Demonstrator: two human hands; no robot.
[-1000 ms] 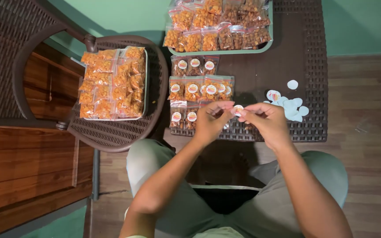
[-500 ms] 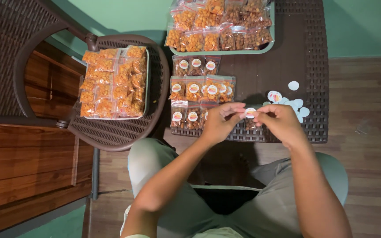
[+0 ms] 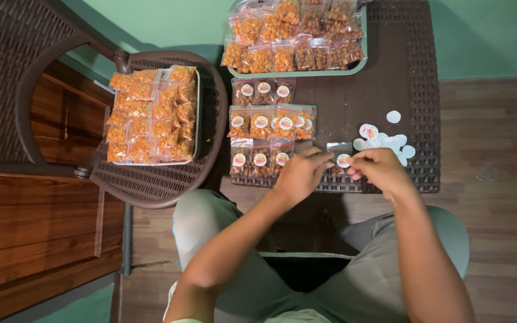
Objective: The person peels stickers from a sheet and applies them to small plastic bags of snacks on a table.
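Note:
A small clear snack packet (image 3: 337, 153) lies near the front edge of the dark woven table (image 3: 417, 90). My left hand (image 3: 299, 173) rests its fingers on the packet's left end. My right hand (image 3: 378, 167) presses a round white sticker (image 3: 343, 160) onto the packet with its fingertips. Just left of my hands lie rows of stickered snack packets (image 3: 269, 134). A heap of round white stickers (image 3: 384, 139) sits to the right of my right hand.
A pale green tray (image 3: 297, 73) of unlabelled orange and brown snack packets stands at the table's far edge. On the wicker chair (image 3: 151, 182) to the left is another tray of orange packets (image 3: 151, 113). My knees are under the table's front edge.
Both hands have gone down from holding a sticker in the air onto the packet on the table. The sticker now sits on the packet.

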